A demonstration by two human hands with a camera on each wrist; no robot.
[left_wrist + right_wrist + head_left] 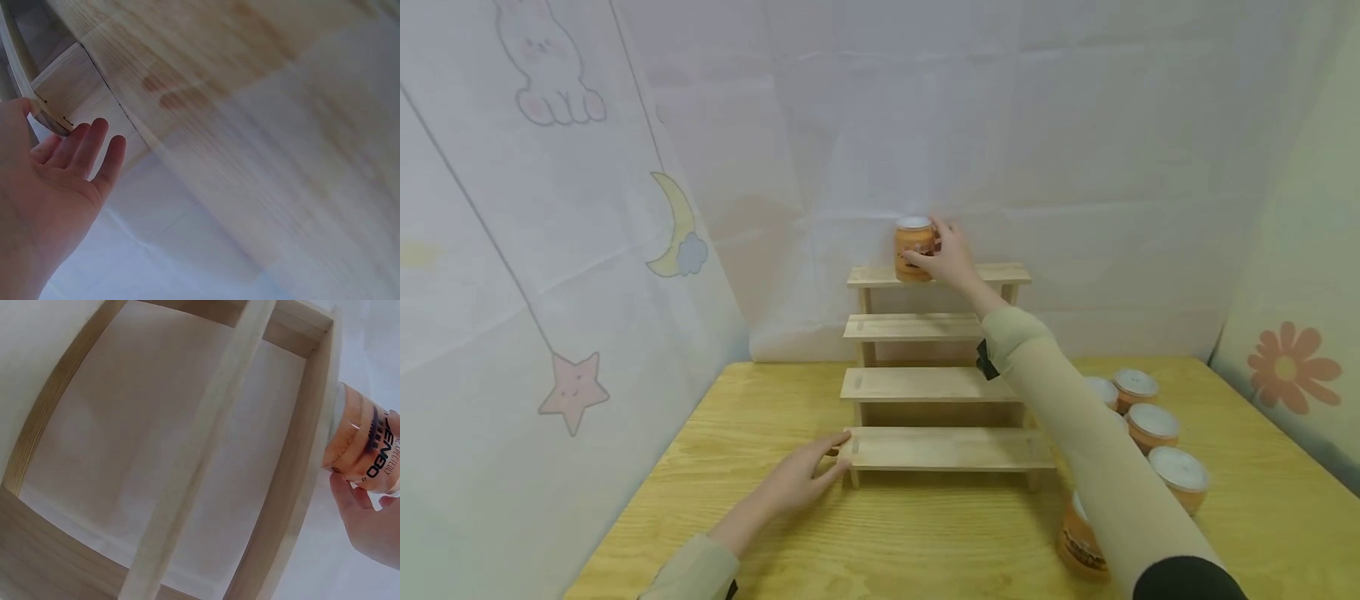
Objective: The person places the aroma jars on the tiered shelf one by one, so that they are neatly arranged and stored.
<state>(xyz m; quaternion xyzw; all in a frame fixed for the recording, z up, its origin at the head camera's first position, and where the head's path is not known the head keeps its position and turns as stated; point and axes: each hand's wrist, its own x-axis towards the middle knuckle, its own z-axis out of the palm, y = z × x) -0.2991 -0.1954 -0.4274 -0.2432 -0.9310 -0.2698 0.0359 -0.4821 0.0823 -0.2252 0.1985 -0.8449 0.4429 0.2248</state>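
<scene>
A wooden four-step display rack (936,450) stands on the table, its top step nearest the wall. At the left of that top step, my right hand (953,260) grips an orange-labelled jar (907,242) with a white lid, thumb across the front and fingers round the right side. The jar's base is right at the step board; dark lettering shows on its label (365,444) in the right wrist view. Down at the lowest step, my left hand (797,479) pinches the left end of the board (53,119) between thumb and fingers.
Several similar jars (1153,421) with white lids stand on the yellow wood-grain table (760,542) to the right of the rack. Another jar (1081,546) at the front is partly hidden by my right sleeve (1090,433). Printed cloth (1105,167) hangs behind and at both sides.
</scene>
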